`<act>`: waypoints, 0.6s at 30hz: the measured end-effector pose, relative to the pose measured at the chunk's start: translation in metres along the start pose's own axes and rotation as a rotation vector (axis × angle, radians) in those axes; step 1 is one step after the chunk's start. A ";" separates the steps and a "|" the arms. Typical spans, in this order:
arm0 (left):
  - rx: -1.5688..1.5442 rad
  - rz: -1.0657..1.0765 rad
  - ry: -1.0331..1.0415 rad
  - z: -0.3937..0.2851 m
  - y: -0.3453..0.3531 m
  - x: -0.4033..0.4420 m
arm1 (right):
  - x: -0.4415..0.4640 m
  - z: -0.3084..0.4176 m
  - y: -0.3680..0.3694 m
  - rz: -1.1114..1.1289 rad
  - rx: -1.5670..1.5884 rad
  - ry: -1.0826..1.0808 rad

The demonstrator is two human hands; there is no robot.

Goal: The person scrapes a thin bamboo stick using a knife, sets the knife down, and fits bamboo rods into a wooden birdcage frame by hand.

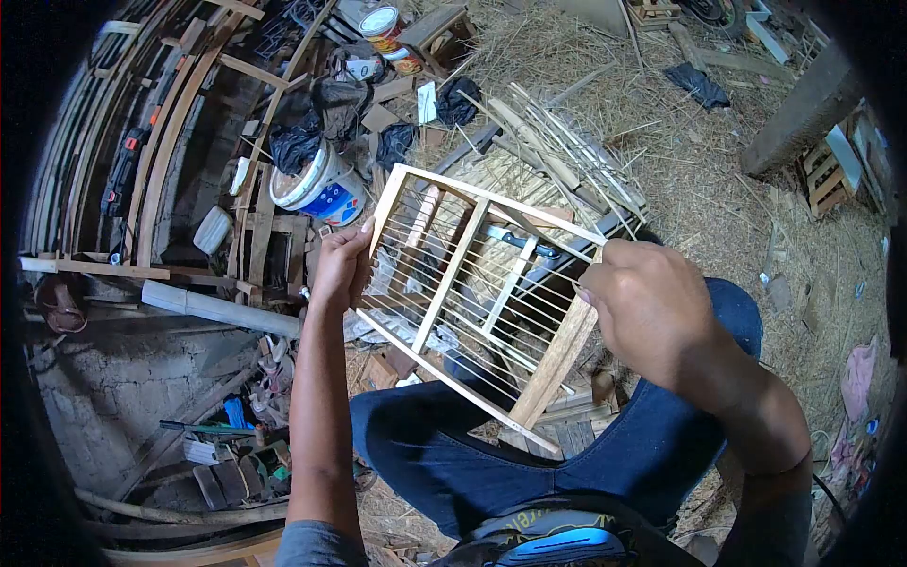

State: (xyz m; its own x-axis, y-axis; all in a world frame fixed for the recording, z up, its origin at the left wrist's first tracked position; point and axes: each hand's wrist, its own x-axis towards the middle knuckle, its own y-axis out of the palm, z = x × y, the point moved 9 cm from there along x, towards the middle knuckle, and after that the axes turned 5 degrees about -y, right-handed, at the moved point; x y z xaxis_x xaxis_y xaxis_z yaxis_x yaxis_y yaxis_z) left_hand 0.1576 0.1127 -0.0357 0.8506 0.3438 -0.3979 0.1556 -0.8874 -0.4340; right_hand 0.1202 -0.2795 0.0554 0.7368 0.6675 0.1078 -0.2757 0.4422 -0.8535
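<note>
A light wooden frame (452, 274) strung with thin parallel bars is held tilted above my lap, with crosspieces and a wider board (557, 361) at its right end. My left hand (346, 266) is closed round its left side. At the upper right corner, my right hand (652, 295) is closed on the frame; whether its fingertips also pinch one of the thin bars is hidden. Through the bars shows a knife (537, 248) with a dark handle, lying beyond the frame near a wooden work surface.
Thin split sticks (576, 156) lie in a pile just past the frame. A white bucket (326, 194) with a black bag stands at the left, near long wooden strips (175, 123). Straw covers the ground (699, 208), and a thick post (803, 118) rises at the right.
</note>
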 end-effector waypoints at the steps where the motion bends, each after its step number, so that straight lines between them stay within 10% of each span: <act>1: -0.002 -0.002 0.008 0.000 0.000 0.000 | 0.000 0.000 0.000 -0.001 -0.003 0.001; 18: -0.024 -0.004 0.021 0.000 0.001 0.002 | 0.001 -0.003 -0.005 -0.008 -0.008 0.038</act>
State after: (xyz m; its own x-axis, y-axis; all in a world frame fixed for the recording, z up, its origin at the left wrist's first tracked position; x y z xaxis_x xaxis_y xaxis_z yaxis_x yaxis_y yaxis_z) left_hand 0.1590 0.1121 -0.0372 0.8604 0.3406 -0.3791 0.1705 -0.8934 -0.4157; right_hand 0.1245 -0.2831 0.0578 0.7621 0.6404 0.0955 -0.2647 0.4428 -0.8567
